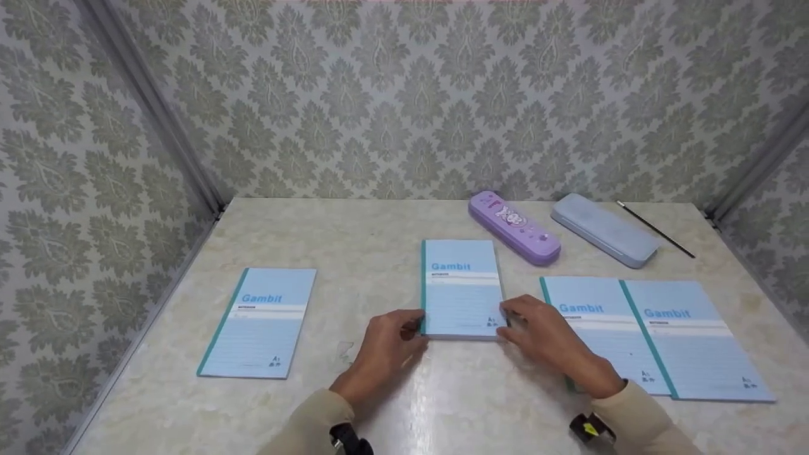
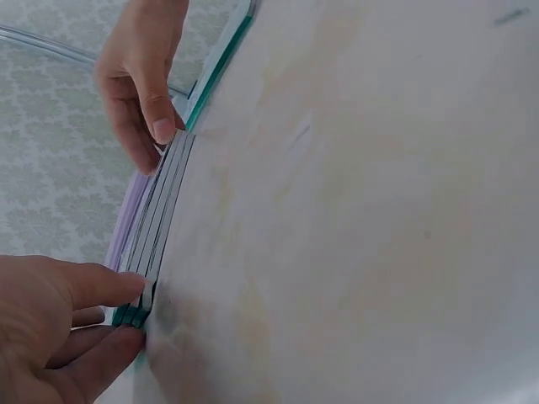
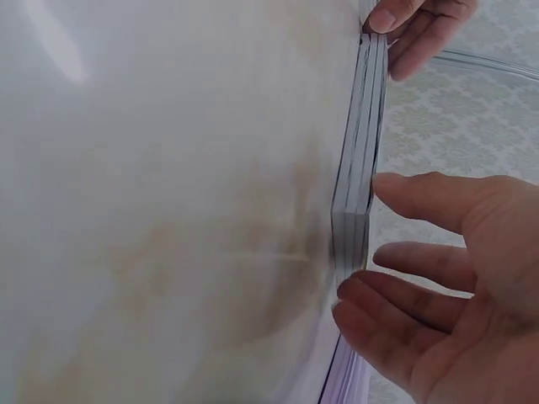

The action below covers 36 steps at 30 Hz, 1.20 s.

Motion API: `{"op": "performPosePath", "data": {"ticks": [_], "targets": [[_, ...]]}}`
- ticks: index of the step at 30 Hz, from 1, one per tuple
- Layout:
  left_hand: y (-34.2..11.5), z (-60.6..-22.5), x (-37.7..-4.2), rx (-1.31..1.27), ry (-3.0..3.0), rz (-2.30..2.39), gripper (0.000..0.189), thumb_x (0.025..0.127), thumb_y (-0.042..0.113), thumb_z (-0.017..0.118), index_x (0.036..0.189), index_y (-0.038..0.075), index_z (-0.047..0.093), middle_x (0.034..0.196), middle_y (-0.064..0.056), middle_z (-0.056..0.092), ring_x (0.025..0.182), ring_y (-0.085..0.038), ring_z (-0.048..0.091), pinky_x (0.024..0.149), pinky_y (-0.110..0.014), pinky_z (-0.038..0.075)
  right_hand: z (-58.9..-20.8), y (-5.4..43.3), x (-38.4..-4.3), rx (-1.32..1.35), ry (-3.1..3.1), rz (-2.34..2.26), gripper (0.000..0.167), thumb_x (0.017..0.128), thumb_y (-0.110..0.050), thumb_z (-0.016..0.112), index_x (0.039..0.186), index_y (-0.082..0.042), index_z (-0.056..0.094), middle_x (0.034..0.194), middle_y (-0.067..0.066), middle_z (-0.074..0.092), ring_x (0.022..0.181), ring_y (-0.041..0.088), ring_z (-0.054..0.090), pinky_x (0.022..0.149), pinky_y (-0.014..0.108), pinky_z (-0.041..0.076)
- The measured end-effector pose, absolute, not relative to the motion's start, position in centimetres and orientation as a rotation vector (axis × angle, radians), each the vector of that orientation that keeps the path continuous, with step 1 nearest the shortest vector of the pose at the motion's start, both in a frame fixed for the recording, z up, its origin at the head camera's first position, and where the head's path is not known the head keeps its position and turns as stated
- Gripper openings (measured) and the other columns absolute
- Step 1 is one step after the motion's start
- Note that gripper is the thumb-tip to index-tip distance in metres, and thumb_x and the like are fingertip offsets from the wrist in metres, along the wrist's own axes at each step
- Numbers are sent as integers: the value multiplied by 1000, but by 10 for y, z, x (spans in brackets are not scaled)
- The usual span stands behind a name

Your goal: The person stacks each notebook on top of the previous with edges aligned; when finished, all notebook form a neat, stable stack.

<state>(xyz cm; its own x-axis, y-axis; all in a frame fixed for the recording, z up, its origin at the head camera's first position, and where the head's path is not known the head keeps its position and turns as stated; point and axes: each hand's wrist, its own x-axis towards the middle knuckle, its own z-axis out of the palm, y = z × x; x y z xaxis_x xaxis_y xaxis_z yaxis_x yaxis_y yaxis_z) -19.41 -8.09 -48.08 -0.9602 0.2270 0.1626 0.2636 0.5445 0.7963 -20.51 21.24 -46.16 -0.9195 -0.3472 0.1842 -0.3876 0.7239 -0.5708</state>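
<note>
A stack of several light blue notebooks (image 1: 461, 291) with green spines lies in the middle of the table, "Gambit" printed on the top cover. My left hand (image 1: 395, 341) holds its near left corner, thumb and fingertips around the spine. On the opposite side my right hand (image 1: 537, 325) has its thumb and curved fingers around the near right corner. The layered page edges (image 3: 358, 143) look nearly flush in the right wrist view. Partly behind my right forearm are two more notebooks, the left one (image 1: 588, 291) overlapping or abutting the right one (image 1: 689, 341).
Another blue notebook (image 1: 259, 322) lies alone on the left. At the back right are a purple pencil case (image 1: 515, 227), a pale blue-grey case (image 1: 603, 230) and a thin black pencil (image 1: 657, 229). Patterned panels (image 1: 404, 95) border the marbled table (image 1: 341, 234).
</note>
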Motion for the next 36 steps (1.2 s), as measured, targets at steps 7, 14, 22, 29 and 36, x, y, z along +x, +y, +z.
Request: {"op": "performPosePath", "data": {"ticks": [7,14,22,29,36], "targets": [[-103,-477,-193,-468,-2670,-1457,43,92,0,81,133,-5,69,126,-18,72,113,-29,71,96,-40,59,-459,198,-209,644,-2756,994,38,93,-7,83,127,5,72,122,15,71,107,30,71,91,47,59],[-127,-470,-194,-424,-2627,-1472,40,95,3,78,133,-5,69,131,-19,70,116,-34,69,96,-45,59,-458,177,-209,703,-2705,1113,36,95,-5,80,128,6,70,123,17,70,108,31,69,93,49,58],[-159,-460,-192,-324,-2581,-1448,39,94,3,79,132,-3,70,131,-18,71,117,-35,69,95,-48,59,-459,152,-213,780,-2644,1206,36,95,-4,79,128,6,69,124,19,70,110,35,69,95,51,58],[-182,-458,-188,-224,-2589,-1395,41,94,2,80,134,-1,70,133,-16,70,120,-33,68,96,-47,58,-462,134,-217,862,-2590,1264,34,96,-3,77,128,8,68,122,22,70,113,37,68,95,51,57],[-202,-458,-185,-175,-2579,-1335,43,91,-1,81,133,-2,70,131,-18,71,120,-34,68,96,-46,58,-461,113,-219,906,-2580,1340,35,98,-5,75,129,8,66,124,23,68,115,38,67,96,51,57]]}}
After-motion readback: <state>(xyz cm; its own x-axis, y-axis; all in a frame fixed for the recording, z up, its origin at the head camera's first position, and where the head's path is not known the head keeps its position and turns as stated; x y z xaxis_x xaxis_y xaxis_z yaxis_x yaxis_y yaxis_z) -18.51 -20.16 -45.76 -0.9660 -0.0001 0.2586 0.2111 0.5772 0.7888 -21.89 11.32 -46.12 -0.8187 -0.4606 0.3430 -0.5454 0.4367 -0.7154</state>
